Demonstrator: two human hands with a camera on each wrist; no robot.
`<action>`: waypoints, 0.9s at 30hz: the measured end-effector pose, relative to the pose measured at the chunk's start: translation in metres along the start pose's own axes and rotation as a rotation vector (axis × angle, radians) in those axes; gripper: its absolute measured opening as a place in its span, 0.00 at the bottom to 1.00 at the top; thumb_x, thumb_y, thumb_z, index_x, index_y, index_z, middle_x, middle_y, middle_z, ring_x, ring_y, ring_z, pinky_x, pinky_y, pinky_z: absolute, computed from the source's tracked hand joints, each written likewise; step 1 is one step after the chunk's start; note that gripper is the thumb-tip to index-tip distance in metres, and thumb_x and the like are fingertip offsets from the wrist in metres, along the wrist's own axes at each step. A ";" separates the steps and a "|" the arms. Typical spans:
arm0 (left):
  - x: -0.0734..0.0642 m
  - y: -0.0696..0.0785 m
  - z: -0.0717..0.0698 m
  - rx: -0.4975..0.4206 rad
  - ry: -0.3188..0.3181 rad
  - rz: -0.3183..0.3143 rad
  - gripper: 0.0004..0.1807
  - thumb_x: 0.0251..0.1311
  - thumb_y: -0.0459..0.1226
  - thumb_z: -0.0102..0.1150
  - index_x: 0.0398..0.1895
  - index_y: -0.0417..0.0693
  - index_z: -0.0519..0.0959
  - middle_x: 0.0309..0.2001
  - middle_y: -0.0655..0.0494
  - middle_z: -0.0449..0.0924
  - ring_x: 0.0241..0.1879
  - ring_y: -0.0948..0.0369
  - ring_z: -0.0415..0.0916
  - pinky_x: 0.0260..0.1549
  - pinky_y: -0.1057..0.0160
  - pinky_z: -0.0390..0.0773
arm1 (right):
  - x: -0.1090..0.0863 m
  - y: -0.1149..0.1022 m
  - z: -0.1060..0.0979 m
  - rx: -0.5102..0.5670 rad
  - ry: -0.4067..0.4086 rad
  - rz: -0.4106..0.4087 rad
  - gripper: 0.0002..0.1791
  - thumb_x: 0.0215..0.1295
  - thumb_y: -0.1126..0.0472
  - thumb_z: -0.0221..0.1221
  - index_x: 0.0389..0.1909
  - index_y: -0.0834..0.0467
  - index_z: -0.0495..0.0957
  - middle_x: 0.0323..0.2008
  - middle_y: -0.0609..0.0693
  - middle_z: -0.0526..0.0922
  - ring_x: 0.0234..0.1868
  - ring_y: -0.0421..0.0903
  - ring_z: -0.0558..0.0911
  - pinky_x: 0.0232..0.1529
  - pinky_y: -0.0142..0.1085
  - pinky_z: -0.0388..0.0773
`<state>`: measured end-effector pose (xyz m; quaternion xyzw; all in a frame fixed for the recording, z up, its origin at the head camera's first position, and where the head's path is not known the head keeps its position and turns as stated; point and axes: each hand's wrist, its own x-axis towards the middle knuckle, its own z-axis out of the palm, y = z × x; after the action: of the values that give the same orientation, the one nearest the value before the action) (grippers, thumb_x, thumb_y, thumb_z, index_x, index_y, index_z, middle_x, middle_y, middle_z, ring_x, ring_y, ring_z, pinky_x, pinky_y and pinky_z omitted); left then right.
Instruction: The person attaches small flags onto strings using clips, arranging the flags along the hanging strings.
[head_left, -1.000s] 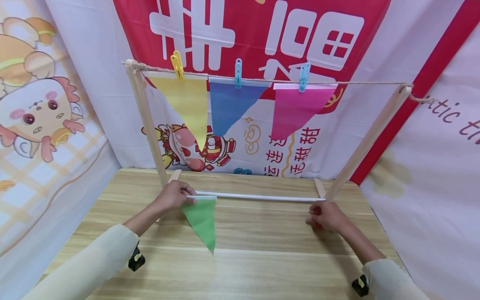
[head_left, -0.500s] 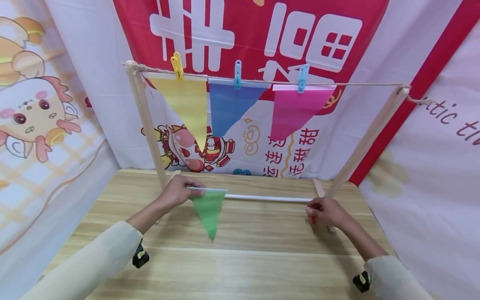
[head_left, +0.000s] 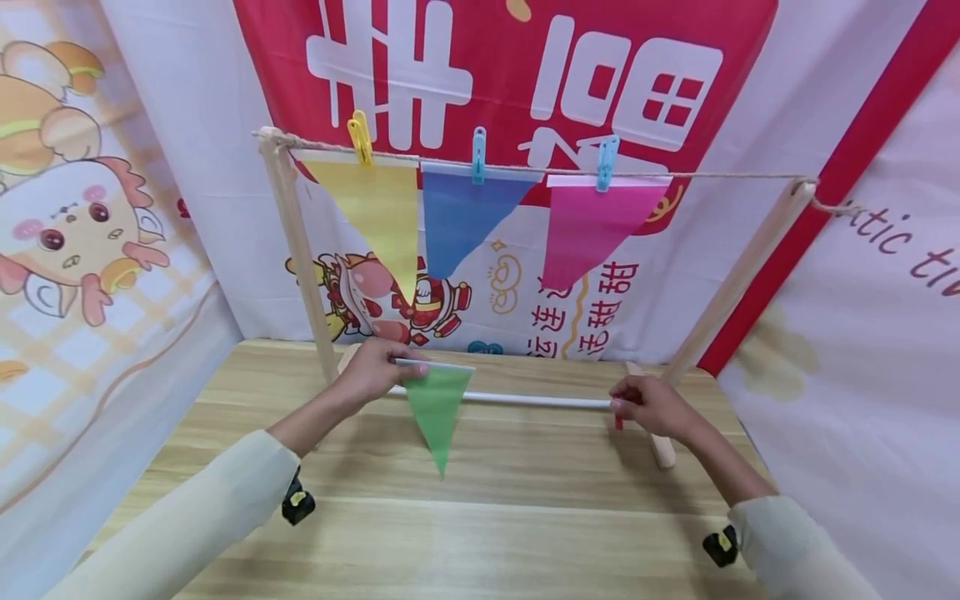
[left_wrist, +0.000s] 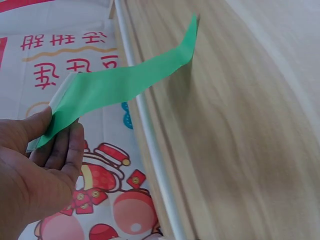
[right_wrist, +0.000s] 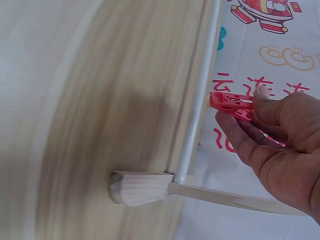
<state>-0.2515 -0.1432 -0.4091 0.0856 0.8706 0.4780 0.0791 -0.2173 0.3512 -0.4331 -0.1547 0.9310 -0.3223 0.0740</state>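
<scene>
My left hand (head_left: 371, 371) pinches a green triangular pennant (head_left: 438, 404) by its white-edged top, and its tip hangs down above the table. In the left wrist view the pennant (left_wrist: 115, 87) curves away from thumb and fingers. My right hand (head_left: 656, 404) pinches a red clothespin (right_wrist: 232, 102) by one end, best seen in the right wrist view. Above both hands runs a twine line (head_left: 720, 175). Clipped to it are a yellow pennant (head_left: 382, 208) by a yellow clothespin (head_left: 360, 137), and blue (head_left: 472, 212) and pink (head_left: 592, 225) pennants by light blue clothespins.
Two wooden posts (head_left: 296, 250) on feet (head_left: 663, 450) hold up the twine. A white rod (head_left: 540, 401) joins them low down, behind the hands. Printed cloth (head_left: 247, 192) hangs behind and at both sides of the wooden table (head_left: 480, 533).
My left hand has lifted the green pennant up and to the right. My right hand has risen slightly with the red clothespin, which shows more now. The hanging pennants stay on the twine.
</scene>
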 end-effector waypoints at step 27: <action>0.009 0.059 0.011 -0.176 -0.086 0.067 0.14 0.79 0.38 0.71 0.59 0.40 0.92 0.48 0.44 0.95 0.40 0.60 0.92 0.48 0.59 0.93 | 0.015 -0.053 -0.058 -0.034 0.055 0.024 0.18 0.83 0.61 0.66 0.62 0.69 0.84 0.47 0.62 0.93 0.45 0.49 0.91 0.46 0.35 0.91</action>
<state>-0.2531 -0.1012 -0.3655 0.1278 0.8176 0.5509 0.1077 -0.2323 0.3403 -0.3548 -0.1357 0.9398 -0.3095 0.0494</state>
